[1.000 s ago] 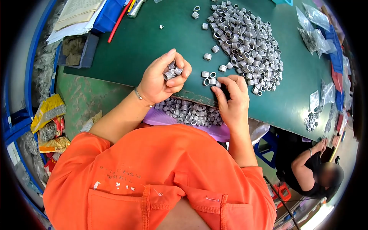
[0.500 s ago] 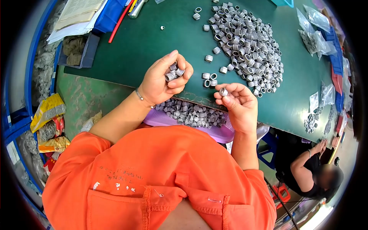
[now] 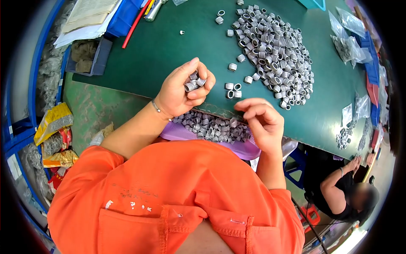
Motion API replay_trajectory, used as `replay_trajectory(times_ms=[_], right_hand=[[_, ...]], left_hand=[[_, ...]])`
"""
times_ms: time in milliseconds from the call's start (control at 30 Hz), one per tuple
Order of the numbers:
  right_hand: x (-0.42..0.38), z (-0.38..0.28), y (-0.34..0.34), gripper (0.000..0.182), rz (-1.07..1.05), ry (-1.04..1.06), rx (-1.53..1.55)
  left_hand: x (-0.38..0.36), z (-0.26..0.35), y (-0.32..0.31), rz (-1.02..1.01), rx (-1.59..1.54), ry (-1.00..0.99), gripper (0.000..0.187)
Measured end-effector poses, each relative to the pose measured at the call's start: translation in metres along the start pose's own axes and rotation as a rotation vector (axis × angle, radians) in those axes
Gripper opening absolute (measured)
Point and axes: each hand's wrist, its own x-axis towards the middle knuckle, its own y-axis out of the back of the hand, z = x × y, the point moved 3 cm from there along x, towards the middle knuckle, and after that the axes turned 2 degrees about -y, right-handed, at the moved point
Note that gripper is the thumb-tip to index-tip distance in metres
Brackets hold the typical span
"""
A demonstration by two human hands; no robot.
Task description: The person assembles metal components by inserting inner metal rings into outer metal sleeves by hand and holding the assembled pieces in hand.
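Observation:
My left hand [image 3: 186, 86] is curled around several short grey metal rings [image 3: 195, 81], which show between its palm and fingers. To the right, my right hand [image 3: 263, 122] has its thumb and fingers apart with nothing between them. Below the table edge, close to my body, a purple basket [image 3: 247, 151] holds many similar rings [image 3: 211, 127]. One blurred ring [image 3: 233, 122] shows over its contents, just left of my right hand. Several rings [image 3: 233, 90] form a small cluster on the green table beyond my right fingertips.
A large heap of rings [image 3: 275, 59] covers part of the green table [image 3: 169, 51]. A grey bin [image 3: 99, 59], a blue bin [image 3: 123, 21] and a red pencil-like stick [image 3: 133, 31] are at the left. Plastic bags [image 3: 349, 46] lie at right, where another person [image 3: 338, 190] sits.
My right thumb and fingers have parted and released the ring they held; a blurred ring now appears over the basket. My left hand still holds its rings, almost unmoved.

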Motion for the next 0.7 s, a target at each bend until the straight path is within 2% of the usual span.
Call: replay_trajectory(times_ms=[67,133,167,267,333,400,433,467,633,700], right_hand=[[0.012,-0.007,-0.003,0.017,0.163,0.229,-0.565],[0.019,-0.010,-0.012,0.020,0.242,0.077,-0.638],[0.021,-0.006,-0.015,0.023,0.249,0.076,-0.736],[0.019,0.003,-0.013,0.025,0.238,0.174,-0.719],[0.016,0.001,-0.011,0.024,0.239,0.166,-0.731],[0.010,0.007,-0.006,0.022,0.307,-0.140,-0.213],[0.011,0.004,-0.006,0.024,0.288,-0.126,0.069],[0.009,0.007,-0.002,0.027,0.242,-0.154,0.184],[0.007,0.008,-0.001,0.024,0.187,-0.171,0.499],[0.006,0.005,-0.003,0.022,0.169,-0.156,0.502]], left_hand=[[0.000,0.000,0.001,0.003,0.005,-0.006,0.034],[-0.001,0.000,0.001,0.002,0.007,-0.008,0.034],[-0.001,0.000,0.001,0.009,0.010,-0.007,0.034],[-0.001,0.000,0.000,0.011,0.013,-0.008,0.034],[-0.001,0.001,0.000,0.009,0.012,-0.009,0.034],[-0.001,0.000,0.000,0.012,0.013,-0.011,0.034],[-0.001,-0.001,0.000,0.012,0.010,-0.007,0.034],[-0.001,-0.001,0.000,0.007,0.007,-0.007,0.034],[-0.001,-0.001,0.000,0.003,-0.008,-0.004,0.035],[-0.001,0.000,0.001,0.007,-0.003,-0.005,0.035]])
